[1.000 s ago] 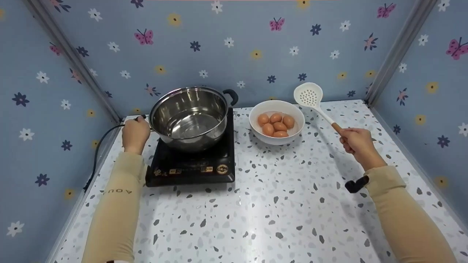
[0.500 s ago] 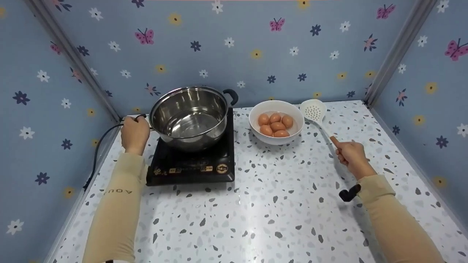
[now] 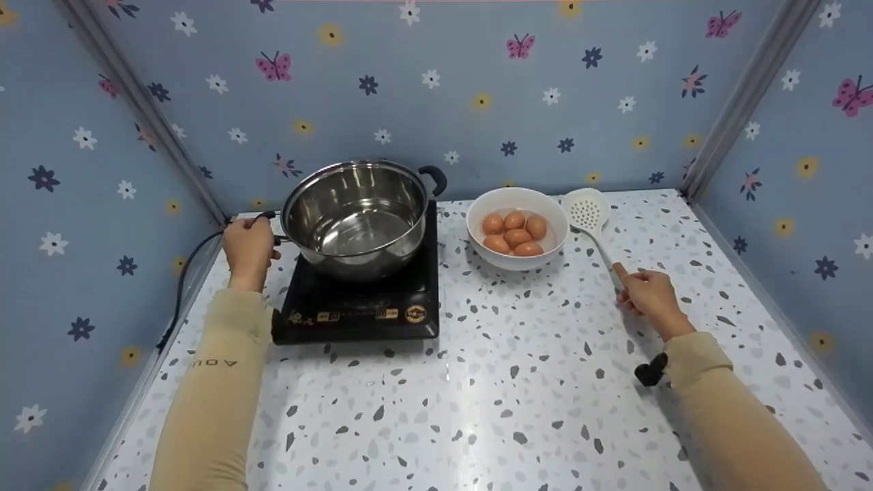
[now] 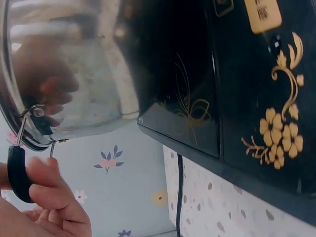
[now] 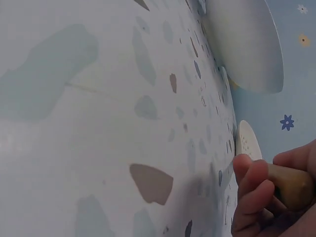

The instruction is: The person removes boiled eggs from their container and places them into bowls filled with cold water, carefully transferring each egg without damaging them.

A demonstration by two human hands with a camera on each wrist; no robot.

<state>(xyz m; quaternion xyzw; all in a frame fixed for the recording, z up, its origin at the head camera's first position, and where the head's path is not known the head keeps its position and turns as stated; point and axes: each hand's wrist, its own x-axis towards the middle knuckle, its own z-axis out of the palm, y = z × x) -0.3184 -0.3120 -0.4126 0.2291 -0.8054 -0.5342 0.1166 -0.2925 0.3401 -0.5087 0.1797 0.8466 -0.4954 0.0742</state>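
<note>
My left hand (image 3: 249,247) is at the black side handle (image 4: 19,174) of a stainless steel pot (image 3: 354,228), its fingers curled about it in the left wrist view. Clear liquid shows inside the pot, which stands on a black induction cooker (image 3: 358,314). In my right hand (image 3: 651,296) is a white skimmer (image 3: 588,210), pinched by its brown handle (image 5: 291,185). Its perforated head lies low over the counter, just right of a white bowl (image 3: 481,249) with several brown eggs (image 3: 516,237) in it.
The speckled white counter (image 3: 511,389) stretches in front of the cooker and bowl. Blue patterned walls (image 3: 470,75) enclose the back and both sides. A black cord (image 3: 181,286) runs along the left edge, and the pot's other handle (image 3: 434,179) points back right.
My right hand has lowered the skimmer and drawn it slightly toward me, its head coming down beside the bowl. At the pot handle, my left hand has shifted a little, with more fingers showing.
</note>
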